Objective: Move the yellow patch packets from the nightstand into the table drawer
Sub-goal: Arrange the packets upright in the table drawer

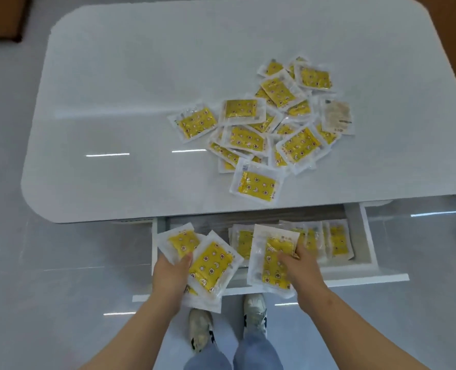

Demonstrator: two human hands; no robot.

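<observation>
Two bare hands reach down over an open drawer (365, 236), each carrying yellow packets. We judge this to be the dropping-off step: packets taken from the table are about to be laid inside, and the job looks well short of done.

At the left, the left hand (172, 273) has its thumb and fingers closed on a small fan of packets (211, 265). There are at least two, perhaps a third beneath. They hang over the drawer's left end and its front edge. Further right, the right hand (301, 265) pinches a single packet (267, 252), or a thin stack we cannot separate, over the drawer's middle.

The next move, as we read it, calls for lowering both loads flat onto the drawer floor and letting go. The left load needs shifting inward first, since part of it overhangs the front. After that, we would reach up for more.

The drawer, pulled out from under the white table (115, 102), shows a grey wood-grain floor. Its left part appears bare behind the held packets. Toward its right end a row (337, 241) of packets lies overlapped, near the right wall.

On the table, right of centre, lies a loose pile (248, 137) of many overlapping packets. A pale packet (337, 117) at its right edge does not look yellow.
</observation>
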